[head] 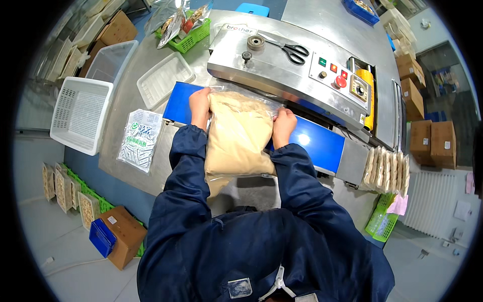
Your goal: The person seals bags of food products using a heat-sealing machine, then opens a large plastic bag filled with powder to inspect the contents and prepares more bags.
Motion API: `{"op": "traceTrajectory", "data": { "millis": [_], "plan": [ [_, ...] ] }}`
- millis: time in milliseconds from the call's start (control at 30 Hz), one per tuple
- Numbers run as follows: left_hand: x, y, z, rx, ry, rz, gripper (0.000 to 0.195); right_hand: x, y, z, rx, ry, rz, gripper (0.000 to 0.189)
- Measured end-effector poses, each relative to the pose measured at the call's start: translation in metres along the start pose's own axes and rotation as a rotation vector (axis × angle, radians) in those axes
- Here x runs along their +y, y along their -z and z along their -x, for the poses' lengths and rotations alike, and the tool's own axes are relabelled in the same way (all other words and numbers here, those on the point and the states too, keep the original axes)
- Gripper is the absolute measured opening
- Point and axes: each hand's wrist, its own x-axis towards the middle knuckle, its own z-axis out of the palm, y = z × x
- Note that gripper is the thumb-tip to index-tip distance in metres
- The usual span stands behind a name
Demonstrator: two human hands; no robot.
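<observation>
A clear plastic bag filled with pale yellow powder (239, 139) hangs between my hands at the front of a Brother band sealing machine (279, 71). My left hand (200, 105) grips the bag's upper left corner, and my right hand (284, 124) grips its upper right corner. The bag's top edge lies along the machine's lower front edge, over the blue conveyor belt (320, 145). Black-handled scissors (292, 51) and a metal roller (256, 42) rest on the machine's top, left of its buttons and dial.
On the left of the steel table are a white tray (164, 81), a printed packet of sachets (139, 141) and a green basket (192, 37) of bags. A white crate (81, 113) stands at the far left. Upright filled packs (385, 170) line the belt's right end.
</observation>
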Motion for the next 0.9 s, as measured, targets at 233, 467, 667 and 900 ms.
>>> {"op": "traceTrajectory", "data": {
  "millis": [233, 467, 667, 900],
  "plan": [
    [0.011, 0.02, -0.017, 0.017, -0.001, -0.018, 0.017, -0.005, -0.023, 0.011, -0.088, -0.09, -0.145, 0.017],
    [0.021, 0.043, -0.037, 0.017, -0.048, -0.091, 0.016, -0.014, -0.041, 0.02, -0.194, -0.206, -0.174, 0.017],
    [0.034, 0.057, -0.044, 0.061, -0.073, -0.087, 0.017, -0.016, -0.058, 0.026, -0.267, -0.219, -0.201, 0.018],
    [0.052, 0.074, -0.052, 0.085, -0.046, -0.039, 0.02, -0.018, -0.079, 0.034, -0.332, -0.22, -0.214, 0.018]
  ]
}}
